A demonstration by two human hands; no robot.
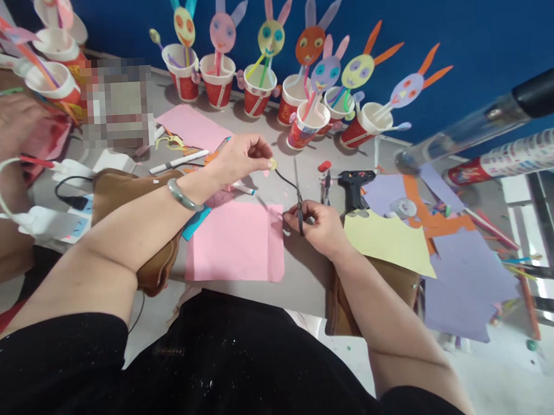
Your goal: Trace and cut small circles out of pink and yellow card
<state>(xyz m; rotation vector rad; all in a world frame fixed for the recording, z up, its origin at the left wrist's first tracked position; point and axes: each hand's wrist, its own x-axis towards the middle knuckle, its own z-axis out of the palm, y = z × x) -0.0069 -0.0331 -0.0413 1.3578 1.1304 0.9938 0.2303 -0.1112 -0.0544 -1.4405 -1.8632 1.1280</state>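
Observation:
My left hand (241, 157) pinches a small yellow paper piece (273, 164) between thumb and fingertips, above the table. In my right hand (323, 227) is a pair of scissors (299, 197), gripped by its dark handles with the blades pointing away from me. The blades are to the right of the yellow piece and apart from it. Below my hands lies a sheet of pink paper (232, 244). A white marker (179, 161) rests just left of my left hand. Beyond the scissors is a black glue gun (356, 185).
Red paper cups (259, 100) with rabbit-faced paper figures line the blue wall. Yellow paper (390, 242) and purple paper (466, 278) lie at right, near a clear tube (468, 132). A power strip (57, 222) with cables sits left, beside another person's hand (10, 122).

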